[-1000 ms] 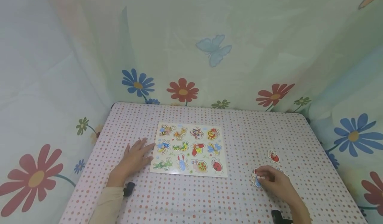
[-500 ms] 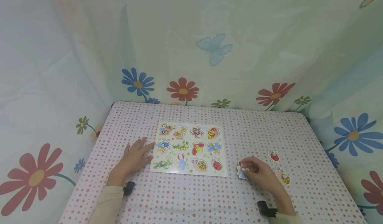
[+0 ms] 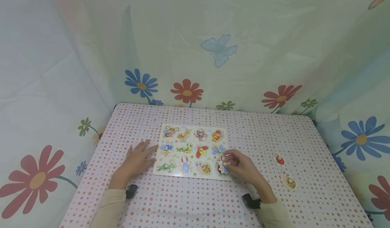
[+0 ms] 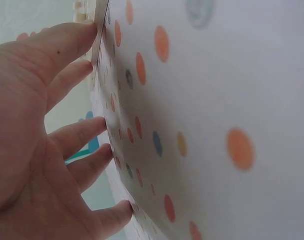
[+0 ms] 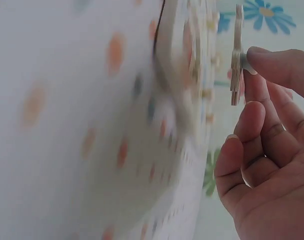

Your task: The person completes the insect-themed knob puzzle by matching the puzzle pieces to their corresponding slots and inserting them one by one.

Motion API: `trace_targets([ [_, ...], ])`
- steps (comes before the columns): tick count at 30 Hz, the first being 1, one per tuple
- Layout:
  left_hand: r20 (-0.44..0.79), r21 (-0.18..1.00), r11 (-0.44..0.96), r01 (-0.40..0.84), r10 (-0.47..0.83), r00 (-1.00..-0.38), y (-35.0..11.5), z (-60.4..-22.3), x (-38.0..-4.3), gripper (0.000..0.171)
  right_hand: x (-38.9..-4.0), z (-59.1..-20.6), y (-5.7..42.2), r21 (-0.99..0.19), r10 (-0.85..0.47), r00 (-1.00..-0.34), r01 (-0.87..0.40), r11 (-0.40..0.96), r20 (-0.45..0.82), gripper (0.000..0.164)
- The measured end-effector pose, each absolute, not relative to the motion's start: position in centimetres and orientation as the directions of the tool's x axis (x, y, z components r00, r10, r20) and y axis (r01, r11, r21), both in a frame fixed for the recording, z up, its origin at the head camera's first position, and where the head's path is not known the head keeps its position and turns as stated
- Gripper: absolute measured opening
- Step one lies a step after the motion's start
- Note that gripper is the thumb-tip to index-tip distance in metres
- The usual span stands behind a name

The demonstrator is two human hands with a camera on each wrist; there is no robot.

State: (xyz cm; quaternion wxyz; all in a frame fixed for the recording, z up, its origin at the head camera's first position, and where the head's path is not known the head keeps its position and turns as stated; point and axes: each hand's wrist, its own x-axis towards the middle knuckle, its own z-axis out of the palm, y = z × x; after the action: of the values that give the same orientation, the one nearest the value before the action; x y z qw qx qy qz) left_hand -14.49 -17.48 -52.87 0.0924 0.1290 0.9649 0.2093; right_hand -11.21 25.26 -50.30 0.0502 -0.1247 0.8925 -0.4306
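A cream puzzle board with rows of colourful insect pictures and knobbed pieces lies mid-table. My left hand rests on the table with spread fingers; its fingertips touch the board's left edge. In the left wrist view, thumb and fingers meet board and cloth. Between thumb and fingers, my right hand pinches a blue-and-red beetle puzzle piece by its knob. The piece is above the board's lower right corner, partly covering the ladybug picture there. Edge-on in the right wrist view, the piece hangs clear of the board.
Two loose pieces lie on the table to the right: a ladybug piece and, nearer, a snail piece. A dotted cloth covers the table. Flower-printed curtains enclose its back and sides.
My right hand has carried the beetle piece leftward from beside the loose pieces to over the board's right edge, uncovering the snail piece. My left hand has stayed in place.
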Motion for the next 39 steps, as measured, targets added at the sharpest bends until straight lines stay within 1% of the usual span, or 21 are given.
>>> trace_targets([
  [6, -0.14, 0.425, 0.883, 0.199, 0.281, -0.949, -17.3, -52.8, -14.5, 0.056, -12.3, -50.1, 22.6, -0.806, -0.343, -0.939, -0.213, 0.553, 0.013, 0.039],
  [14, -0.123, 0.426, 0.881, 0.206, 0.282, -0.952, -17.2, -52.8, -14.5, 0.056, -13.4, -50.7, 20.7, -0.825, -0.409, -0.912, -0.254, 0.504, 0.031, 0.038],
  [19, -0.119, 0.425, 0.881, 0.209, 0.283, -0.952, -17.3, -52.7, -14.4, 0.056, -13.9, -50.9, 18.8, -0.832, -0.459, -0.887, -0.288, 0.475, 0.045, 0.04],
  [27, -0.127, 0.419, 0.885, 0.202, 0.277, -0.952, -17.2, -52.4, -14.2, 0.056, -14.4, -50.8, 15.3, -0.82, -0.512, -0.859, -0.314, 0.479, 0.03, 0.033],
  [32, -0.125, 0.428, 0.881, 0.202, 0.279, -0.952, -17.2, -52.2, -14.2, 0.056, -14.5, -51.1, 13.8, -0.823, -0.514, -0.858, -0.285, 0.491, -0.009, 0.034],
  [39, -0.118, 0.433, 0.877, 0.208, 0.284, -0.952, -17.4, -52.5, -14.2, 0.056, -14.5, -51.6, 12.8, -0.805, -0.51, -0.86, -0.277, 0.525, -0.037, 0.035],
])
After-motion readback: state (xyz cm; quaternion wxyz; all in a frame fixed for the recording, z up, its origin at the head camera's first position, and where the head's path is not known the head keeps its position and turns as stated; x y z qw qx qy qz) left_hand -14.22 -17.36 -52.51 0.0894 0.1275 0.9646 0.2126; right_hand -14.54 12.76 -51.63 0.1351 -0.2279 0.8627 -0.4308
